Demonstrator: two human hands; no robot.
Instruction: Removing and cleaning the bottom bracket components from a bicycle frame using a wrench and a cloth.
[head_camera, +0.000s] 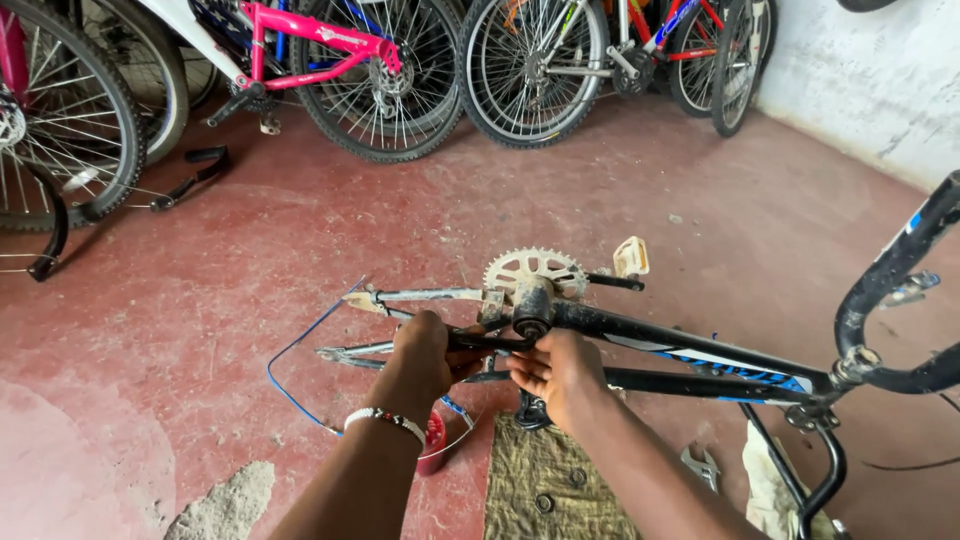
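A black and blue bicycle frame (700, 355) lies upside down on the red floor, its white chainring (535, 268) and a white pedal (631, 256) pointing up. My left hand (425, 355) grips the black crank arm (490, 341) near the bottom bracket (533, 305). Just right of it, my right hand (560, 370) rests on the crank end below the bottom bracket, fingers curled around it. A beaded band sits on my left wrist. The black handlebar (890, 290) curves up at the far right.
Several bicycles (380, 70) stand along the back wall. A blue cable (300, 345) loops on the floor at left. A brown cloth (545, 480), a red pot (434, 440), a metal wrench (702, 467) and a white rag (770, 470) lie close by.
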